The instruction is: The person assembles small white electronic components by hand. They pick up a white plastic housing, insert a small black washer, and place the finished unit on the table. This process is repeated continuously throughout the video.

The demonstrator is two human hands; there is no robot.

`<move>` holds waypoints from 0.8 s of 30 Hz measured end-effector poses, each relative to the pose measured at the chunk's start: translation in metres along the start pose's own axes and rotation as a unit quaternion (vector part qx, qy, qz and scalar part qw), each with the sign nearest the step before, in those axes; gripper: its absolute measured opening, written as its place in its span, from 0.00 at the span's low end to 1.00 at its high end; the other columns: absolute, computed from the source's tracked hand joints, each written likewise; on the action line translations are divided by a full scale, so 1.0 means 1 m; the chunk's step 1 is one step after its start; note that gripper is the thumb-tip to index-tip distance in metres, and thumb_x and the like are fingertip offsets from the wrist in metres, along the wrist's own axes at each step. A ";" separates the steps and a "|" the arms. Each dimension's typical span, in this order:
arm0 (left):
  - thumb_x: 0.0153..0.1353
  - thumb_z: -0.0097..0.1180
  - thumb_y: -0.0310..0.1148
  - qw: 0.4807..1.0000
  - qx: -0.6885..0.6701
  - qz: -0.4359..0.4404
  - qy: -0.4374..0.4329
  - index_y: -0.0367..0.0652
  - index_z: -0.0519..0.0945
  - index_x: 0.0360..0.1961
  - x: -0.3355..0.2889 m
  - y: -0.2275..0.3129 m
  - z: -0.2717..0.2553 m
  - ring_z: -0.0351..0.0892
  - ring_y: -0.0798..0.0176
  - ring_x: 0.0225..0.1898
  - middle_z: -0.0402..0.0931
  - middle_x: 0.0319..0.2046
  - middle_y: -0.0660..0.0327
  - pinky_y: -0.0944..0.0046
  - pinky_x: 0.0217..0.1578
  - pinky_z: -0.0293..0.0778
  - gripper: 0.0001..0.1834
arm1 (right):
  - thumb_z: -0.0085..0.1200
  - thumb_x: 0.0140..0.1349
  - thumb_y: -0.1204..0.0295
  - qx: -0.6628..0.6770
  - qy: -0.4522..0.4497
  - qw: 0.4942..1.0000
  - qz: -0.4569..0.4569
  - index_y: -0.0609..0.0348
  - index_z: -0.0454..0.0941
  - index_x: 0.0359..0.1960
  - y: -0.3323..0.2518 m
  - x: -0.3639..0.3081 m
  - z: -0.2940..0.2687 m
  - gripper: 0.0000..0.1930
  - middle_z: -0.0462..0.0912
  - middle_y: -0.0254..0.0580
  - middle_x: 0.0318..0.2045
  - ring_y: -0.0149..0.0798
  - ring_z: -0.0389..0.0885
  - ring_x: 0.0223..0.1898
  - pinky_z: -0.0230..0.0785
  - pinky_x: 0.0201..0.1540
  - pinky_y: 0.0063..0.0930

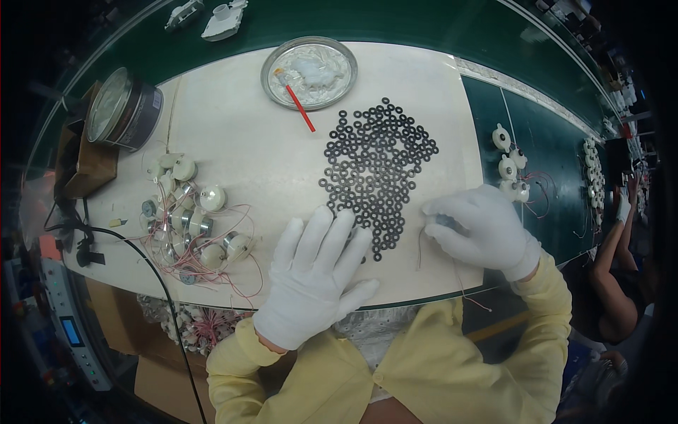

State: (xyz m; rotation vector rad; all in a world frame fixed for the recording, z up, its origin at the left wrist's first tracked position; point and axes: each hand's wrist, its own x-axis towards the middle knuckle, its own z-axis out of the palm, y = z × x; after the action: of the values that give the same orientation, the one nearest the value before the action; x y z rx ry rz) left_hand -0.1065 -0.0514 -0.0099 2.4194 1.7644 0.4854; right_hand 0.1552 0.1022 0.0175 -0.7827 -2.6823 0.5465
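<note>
My left hand (318,272), in a white glove, lies palm down with its fingers spread at the near left edge of a patch of small black rings (374,169). Its fingertips touch or cover a few of the rings. To the right of the patch, my right hand (484,230), also gloved, is curled with thumb and fingers close together around a small wired part, mostly hidden. Thin wires (462,283) hang from that hand toward the table's near edge. On the left of the white table sits a heap of small motors (187,215) with pink and white wires.
A round metal tray (273,92) with whitish grease and a red-handled brush (302,109) stands at the back. At far left are a tin (138,116) and a black cable (152,265). More motors (508,168) rest on a green surface to the right. A co-worker's arm (609,247) shows beyond.
</note>
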 end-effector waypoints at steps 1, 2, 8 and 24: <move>0.57 0.68 0.55 1.000 -0.001 0.006 0.005 0.46 0.80 0.62 0.000 -0.001 0.000 0.68 0.39 0.66 0.72 0.65 0.48 0.35 0.66 0.62 0.36 | 0.70 0.59 0.65 0.001 -0.009 1.000 0.001 0.51 0.89 0.43 0.001 -0.001 -0.005 0.12 0.85 0.33 0.23 0.40 0.83 0.24 0.71 0.29 0.34; 0.57 0.68 0.55 1.000 0.000 0.014 0.011 0.47 0.80 0.62 0.001 -0.001 0.000 0.68 0.40 0.66 0.72 0.65 0.48 0.35 0.65 0.62 0.35 | 0.70 0.60 0.66 0.002 -0.017 1.000 0.003 0.52 0.88 0.44 0.003 -0.002 -0.010 0.12 0.85 0.34 0.24 0.40 0.83 0.24 0.72 0.30 0.33; 0.55 0.68 0.54 1.000 -0.017 0.020 0.015 0.47 0.82 0.60 0.001 -0.001 -0.006 0.71 0.41 0.64 0.74 0.63 0.50 0.37 0.63 0.65 0.34 | 0.59 0.71 0.76 0.362 -0.050 0.921 0.138 0.66 0.84 0.54 -0.004 -0.004 -0.017 0.13 0.90 0.41 0.36 0.31 0.86 0.33 0.76 0.40 0.23; 0.56 0.70 0.36 0.974 0.121 -0.115 0.153 0.43 0.83 0.56 -0.027 -0.067 -0.065 0.79 0.49 0.48 0.81 0.50 0.58 0.49 0.49 0.74 0.25 | 0.71 0.57 0.71 0.011 -0.011 0.998 -0.068 0.53 0.87 0.46 -0.008 0.024 -0.007 0.15 0.85 0.31 0.30 0.35 0.82 0.27 0.70 0.36 0.29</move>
State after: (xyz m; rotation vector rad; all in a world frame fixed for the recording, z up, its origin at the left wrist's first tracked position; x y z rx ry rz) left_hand -0.1952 -0.0624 0.0278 2.3440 2.3252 0.6815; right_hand 0.1345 0.1112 0.0316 -0.5858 -2.7199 0.5523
